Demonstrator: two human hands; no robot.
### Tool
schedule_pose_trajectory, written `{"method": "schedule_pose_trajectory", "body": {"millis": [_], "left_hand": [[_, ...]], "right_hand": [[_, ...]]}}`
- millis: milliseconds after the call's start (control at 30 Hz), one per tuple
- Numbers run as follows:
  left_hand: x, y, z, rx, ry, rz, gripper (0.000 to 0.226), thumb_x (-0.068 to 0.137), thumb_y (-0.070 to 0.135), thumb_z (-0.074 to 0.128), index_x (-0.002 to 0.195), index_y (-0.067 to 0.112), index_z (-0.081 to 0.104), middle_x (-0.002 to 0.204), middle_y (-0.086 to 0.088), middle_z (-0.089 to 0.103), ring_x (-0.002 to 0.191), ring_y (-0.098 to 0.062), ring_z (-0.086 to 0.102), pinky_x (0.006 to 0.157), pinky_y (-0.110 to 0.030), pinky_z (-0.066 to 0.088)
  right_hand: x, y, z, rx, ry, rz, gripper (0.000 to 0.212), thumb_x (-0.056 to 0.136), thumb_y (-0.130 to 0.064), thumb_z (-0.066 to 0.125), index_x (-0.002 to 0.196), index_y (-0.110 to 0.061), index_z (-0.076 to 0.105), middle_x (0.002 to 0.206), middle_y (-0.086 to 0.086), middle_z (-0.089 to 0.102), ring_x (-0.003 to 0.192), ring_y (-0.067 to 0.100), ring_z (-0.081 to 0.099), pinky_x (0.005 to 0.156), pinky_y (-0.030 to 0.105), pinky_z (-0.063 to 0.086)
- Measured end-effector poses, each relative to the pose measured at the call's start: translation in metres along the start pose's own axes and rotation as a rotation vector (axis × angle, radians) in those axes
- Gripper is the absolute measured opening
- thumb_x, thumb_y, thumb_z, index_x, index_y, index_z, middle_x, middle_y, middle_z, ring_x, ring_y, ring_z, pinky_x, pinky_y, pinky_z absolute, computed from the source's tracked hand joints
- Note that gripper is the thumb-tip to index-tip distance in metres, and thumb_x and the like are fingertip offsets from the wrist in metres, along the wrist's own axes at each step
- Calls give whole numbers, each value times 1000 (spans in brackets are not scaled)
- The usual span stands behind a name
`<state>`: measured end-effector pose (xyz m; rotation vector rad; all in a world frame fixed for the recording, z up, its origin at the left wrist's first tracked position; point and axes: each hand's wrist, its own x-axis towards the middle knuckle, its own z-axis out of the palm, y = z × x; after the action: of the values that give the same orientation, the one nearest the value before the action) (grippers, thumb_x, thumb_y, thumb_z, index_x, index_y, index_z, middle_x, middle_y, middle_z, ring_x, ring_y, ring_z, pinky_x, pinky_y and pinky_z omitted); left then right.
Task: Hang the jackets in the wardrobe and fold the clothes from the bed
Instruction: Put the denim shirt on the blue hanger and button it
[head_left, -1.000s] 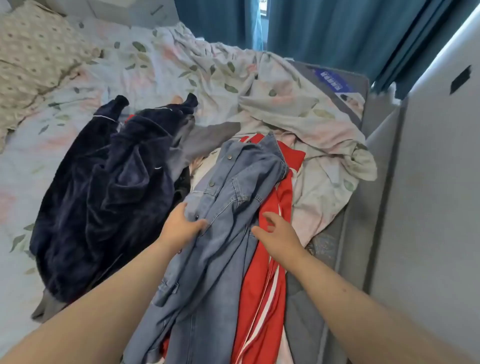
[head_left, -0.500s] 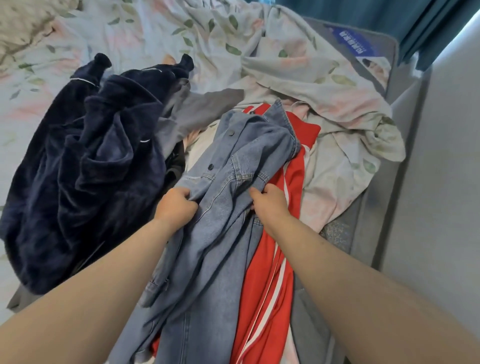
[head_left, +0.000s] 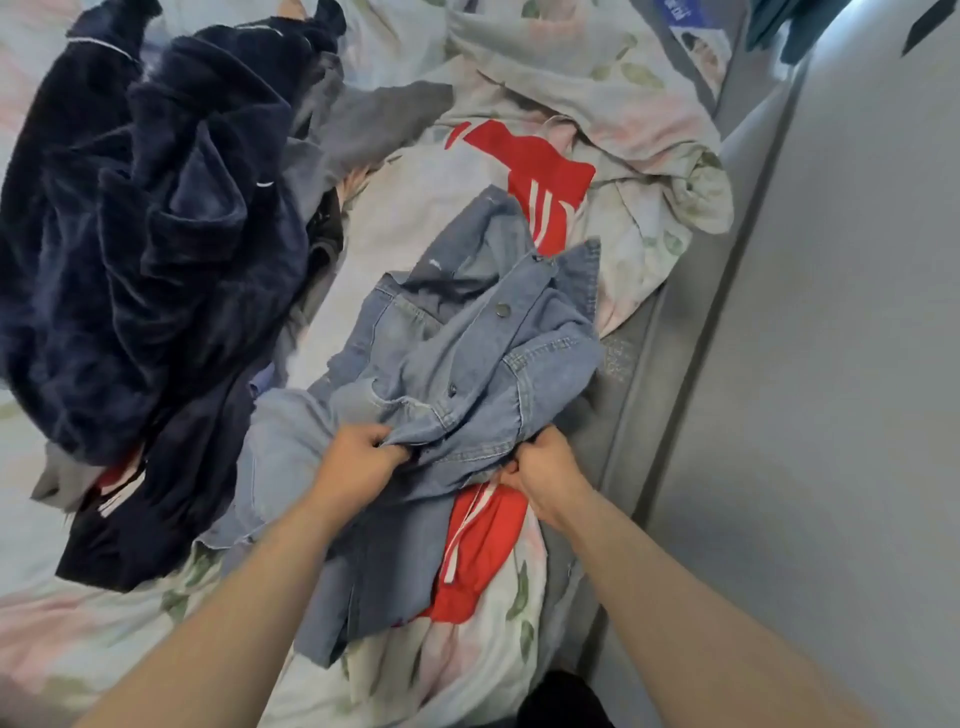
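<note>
Now both hands grip the denim jacket (head_left: 467, 353) bunched mid-bed: left hand (head_left: 358, 457) clutches its hem, right hand (head_left: 545, 467) pinches cloth at four o'clock. Under it lies a red garment (head_left: 535, 166); a navy robe (head_left: 145, 218) heaps at ten o'clock.

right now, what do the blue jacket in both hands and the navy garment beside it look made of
The blue jacket looks like faded denim, matte, with topstitched seams and round buttons. The navy garment seems velour or fleece, judging by fuzzy pile and soft sheen.
</note>
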<state>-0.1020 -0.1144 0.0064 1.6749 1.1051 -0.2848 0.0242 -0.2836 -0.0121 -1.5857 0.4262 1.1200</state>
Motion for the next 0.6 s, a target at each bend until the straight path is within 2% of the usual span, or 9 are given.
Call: {"method": "schedule_pose_trajectory", "body": {"millis": [67, 133, 167, 233, 300, 367, 467, 533, 600], "left_hand": [[-22, -6, 7, -12, -31, -36, 27, 72, 15, 67, 50, 18, 52, 47, 9, 38, 48, -9, 33, 54, -29, 26], [-41, -10, 12, -99, -70, -100, 31, 74, 9, 66, 50, 22, 52, 51, 4, 39, 52, -10, 34, 56, -29, 25], [-51, -11, 15, -236, -94, -155, 24, 73, 6, 65, 57, 23, 56, 57, -3, 42, 59, -12, 37, 59, -31, 28], [-66, -9, 20, -522, -77, -271, 9, 73, 0, 63, 80, 6, 63, 66, -11, 51, 61, -18, 48, 60, -31, 39], [-77, -7, 23, -592, -33, -320, 8, 80, -7, 58, 79, -1, 64, 57, -11, 59, 50, -15, 58, 46, -20, 45], [-85, -6, 26, -500, -12, -283, 14, 83, -8, 58, 74, 0, 64, 54, -8, 59, 47, -13, 57, 41, -15, 42], [-82, -3, 28, -351, -26, -191, 15, 84, -8, 58, 73, 2, 64, 59, -9, 56, 51, -12, 51, 43, -14, 39], [-74, -2, 30, -154, -24, -94, 19, 78, -9, 60, 75, 8, 68, 64, -4, 62, 56, -11, 53, 51, -19, 43], [-68, 4, 32, 24, -27, 17, 30, 73, -10, 58, 78, 17, 69, 70, 4, 68, 64, -9, 58, 61, -22, 46]], "right_hand": [[-20, 20, -14, 3, -11, 13, 40, 89, 17, 33, 79, -18, 51, 47, -11, 54, 41, 5, 46, 49, 24, 52], [-36, 38, -27, 24, -3, 41, 38, 89, 15, 37, 73, -16, 51, 47, -10, 51, 44, 6, 43, 63, 31, 55], [-43, 46, -33, 45, 5, 64, 35, 89, 15, 36, 75, -14, 52, 48, -7, 47, 46, 7, 38, 72, 39, 54], [-55, 56, -43, 85, 2, 94, 31, 88, 16, 34, 82, -9, 52, 52, -2, 41, 49, 9, 34, 81, 50, 52], [-67, 62, -53, 88, 6, 91, 27, 91, 15, 37, 97, -4, 55, 60, 2, 44, 51, 10, 39, 83, 52, 57], [-77, 61, -60, 92, 25, 95, 22, 93, 13, 41, 104, 1, 56, 72, 8, 50, 59, 14, 48, 81, 48, 59], [-83, 51, -69, 262, 39, 126, 20, 89, 10, 42, 90, -3, 57, 88, 14, 57, 80, 25, 60, 86, 41, 57], [-81, 42, -75, 415, 20, 125, 21, 91, -1, 43, 104, -8, 58, 103, 13, 60, 98, 28, 60, 92, 41, 53], [-72, 36, -78, 572, 39, 126, 23, 96, -15, 51, 118, -10, 56, 116, 11, 63, 108, 27, 61, 89, 40, 54]]}}
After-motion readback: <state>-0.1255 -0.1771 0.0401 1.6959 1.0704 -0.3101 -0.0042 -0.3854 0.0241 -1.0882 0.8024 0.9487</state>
